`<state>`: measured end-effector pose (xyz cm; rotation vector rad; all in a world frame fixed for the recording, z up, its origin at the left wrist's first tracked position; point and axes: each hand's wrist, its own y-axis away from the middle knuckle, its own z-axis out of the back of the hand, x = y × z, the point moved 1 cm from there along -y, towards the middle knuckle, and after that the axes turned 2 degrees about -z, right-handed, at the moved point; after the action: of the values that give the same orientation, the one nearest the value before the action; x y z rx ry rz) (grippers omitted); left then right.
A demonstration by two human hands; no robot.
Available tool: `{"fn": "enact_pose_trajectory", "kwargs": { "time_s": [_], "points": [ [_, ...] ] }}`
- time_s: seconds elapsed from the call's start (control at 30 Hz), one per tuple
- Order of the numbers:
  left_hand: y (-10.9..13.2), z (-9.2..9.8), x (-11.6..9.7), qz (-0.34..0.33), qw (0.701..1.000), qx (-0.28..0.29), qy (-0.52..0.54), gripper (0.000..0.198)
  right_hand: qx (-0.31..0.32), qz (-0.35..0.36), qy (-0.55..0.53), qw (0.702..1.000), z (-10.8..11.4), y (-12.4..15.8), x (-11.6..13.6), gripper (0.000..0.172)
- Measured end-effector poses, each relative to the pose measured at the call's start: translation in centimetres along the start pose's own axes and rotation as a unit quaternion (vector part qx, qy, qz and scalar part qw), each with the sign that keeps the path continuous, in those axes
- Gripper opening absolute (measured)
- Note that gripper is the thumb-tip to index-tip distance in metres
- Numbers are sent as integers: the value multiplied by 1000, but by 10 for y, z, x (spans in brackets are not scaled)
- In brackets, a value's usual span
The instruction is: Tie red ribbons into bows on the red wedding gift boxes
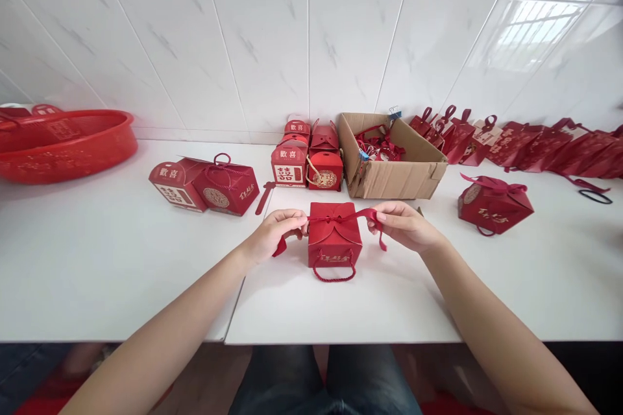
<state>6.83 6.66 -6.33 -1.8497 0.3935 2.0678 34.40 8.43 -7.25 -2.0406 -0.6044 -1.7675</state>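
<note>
A small red gift box point(335, 240) with gold lettering and a cord handle stands on the white table point(121, 259) in front of me. A dark red ribbon point(357, 214) runs across its folded top. My left hand point(272, 233) pinches the ribbon's left end beside the box. My right hand point(402, 225) pinches the right end, pulled out level with the lid. Both hands are closed on the ribbon, one on each side of the box.
A cardboard box point(394, 172) with ribbons stands behind. Finished red boxes point(306, 159) stand to its left, two more point(207, 185) lie further left, one point(494, 204) at right. Flat red boxes point(535, 142) line the wall. A red basket point(63, 142) sits far left.
</note>
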Motion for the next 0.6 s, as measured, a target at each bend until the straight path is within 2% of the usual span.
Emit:
{"fn": "enact_pose_trajectory", "kwargs": {
  "time_s": [0.13,0.2,0.3,0.33,0.47,0.6],
  "points": [
    [2,-1,2,-13,999,-13,-43,29,11,38,5,999,-4,-4,15,15],
    [2,0,0,-49,991,-74,-96,29,32,41,14,999,-9,-9,24,12],
    [-3,2,-15,-102,959,-202,-168,35,61,38,40,997,-18,-15,36,15],
    [-5,2,-23,-104,956,-209,-176,39,62,38,53,996,-21,-17,39,18],
    [-17,-14,-53,-89,972,-107,-188,45,23,52,93,994,-32,-23,38,26],
    [-24,-32,-65,-89,971,-92,-201,35,-43,64,77,994,-43,-28,28,29]
  ]
}}
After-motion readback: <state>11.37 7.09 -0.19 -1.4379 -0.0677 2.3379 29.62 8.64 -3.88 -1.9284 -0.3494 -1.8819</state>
